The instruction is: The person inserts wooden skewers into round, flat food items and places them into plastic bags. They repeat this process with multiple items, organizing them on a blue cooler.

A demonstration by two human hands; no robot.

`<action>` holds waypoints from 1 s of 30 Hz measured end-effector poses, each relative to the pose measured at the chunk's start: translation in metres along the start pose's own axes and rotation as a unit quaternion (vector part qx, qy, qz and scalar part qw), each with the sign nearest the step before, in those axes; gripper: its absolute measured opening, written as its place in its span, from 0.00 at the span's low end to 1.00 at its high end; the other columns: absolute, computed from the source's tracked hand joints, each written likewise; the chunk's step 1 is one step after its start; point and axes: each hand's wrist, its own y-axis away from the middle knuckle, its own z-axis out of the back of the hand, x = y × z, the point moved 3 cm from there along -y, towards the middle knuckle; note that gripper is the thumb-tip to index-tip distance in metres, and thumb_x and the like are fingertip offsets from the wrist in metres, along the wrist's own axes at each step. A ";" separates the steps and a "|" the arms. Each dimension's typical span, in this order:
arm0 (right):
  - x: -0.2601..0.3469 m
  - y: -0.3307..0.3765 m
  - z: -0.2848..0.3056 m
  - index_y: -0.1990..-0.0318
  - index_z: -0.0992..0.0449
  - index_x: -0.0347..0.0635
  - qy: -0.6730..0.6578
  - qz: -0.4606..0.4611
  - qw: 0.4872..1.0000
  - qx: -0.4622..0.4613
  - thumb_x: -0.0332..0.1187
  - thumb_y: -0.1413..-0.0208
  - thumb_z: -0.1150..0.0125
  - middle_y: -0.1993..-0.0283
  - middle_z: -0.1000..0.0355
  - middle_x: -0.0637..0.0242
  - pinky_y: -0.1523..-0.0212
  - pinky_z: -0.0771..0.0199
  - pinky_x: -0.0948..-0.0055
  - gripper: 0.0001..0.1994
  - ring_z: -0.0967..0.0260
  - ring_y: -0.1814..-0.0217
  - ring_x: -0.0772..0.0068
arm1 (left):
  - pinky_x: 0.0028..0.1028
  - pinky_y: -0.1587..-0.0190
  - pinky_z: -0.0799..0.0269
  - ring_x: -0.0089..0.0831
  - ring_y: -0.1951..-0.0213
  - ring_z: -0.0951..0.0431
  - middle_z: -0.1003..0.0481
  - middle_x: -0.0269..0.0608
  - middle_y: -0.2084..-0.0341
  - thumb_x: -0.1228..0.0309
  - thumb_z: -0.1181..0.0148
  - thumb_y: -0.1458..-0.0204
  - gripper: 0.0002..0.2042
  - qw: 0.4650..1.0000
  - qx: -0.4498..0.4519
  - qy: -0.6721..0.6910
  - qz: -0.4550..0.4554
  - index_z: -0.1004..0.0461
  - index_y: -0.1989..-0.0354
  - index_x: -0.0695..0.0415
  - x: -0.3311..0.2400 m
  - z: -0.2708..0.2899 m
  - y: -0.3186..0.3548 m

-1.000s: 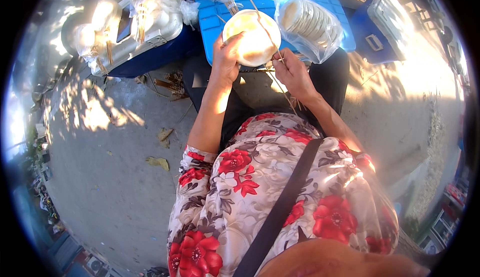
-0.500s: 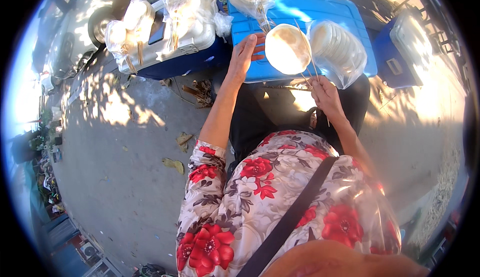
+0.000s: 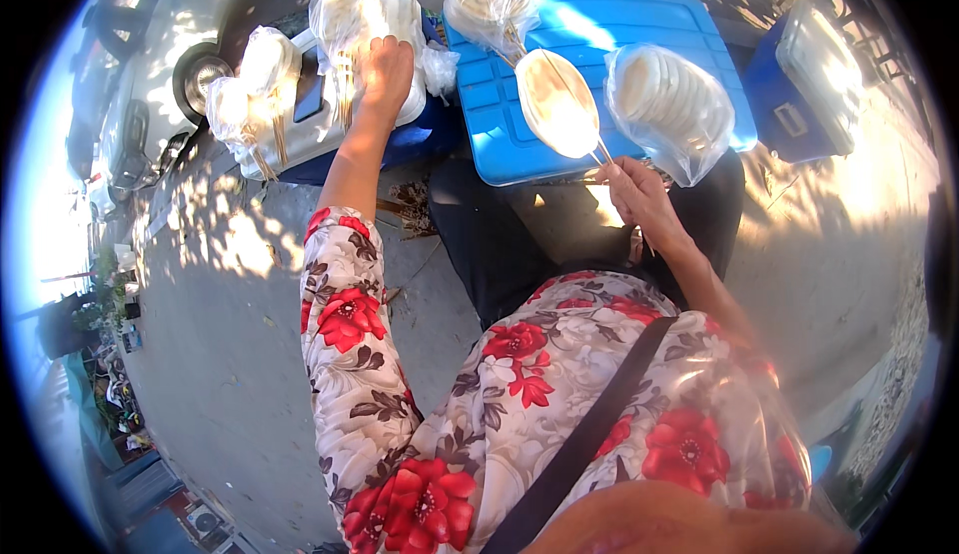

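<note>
Presently, the right hand (image 3: 637, 192) is closed on thin sticks (image 3: 602, 151) bearing a pale disc (image 3: 552, 109) over the blue lid (image 3: 487, 139); keep the pinch firm and the disc level. The left hand (image 3: 388, 69), fingers curled, is at the bags (image 3: 343, 4) on the white cooler (image 3: 412, 109); its grip cannot be told.

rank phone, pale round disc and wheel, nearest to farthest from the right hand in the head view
1. Pale round disc: up and left of the right hand, on the thin sticks it holds.
2. Phone: farther left, on the white lid.
3. Wheel: farthest left, past the phone.
</note>
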 end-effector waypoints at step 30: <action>0.047 -0.228 -0.090 0.66 0.25 0.38 0.143 0.231 0.962 0.019 0.37 0.48 0.44 0.78 0.27 0.71 0.81 0.43 0.81 0.11 0.42 0.82 0.85 | 0.26 0.63 0.28 0.30 0.62 0.26 0.28 0.44 0.64 0.74 0.45 0.49 0.12 0.657 -0.259 0.644 0.294 0.33 0.57 0.63 -0.091 0.054 0.083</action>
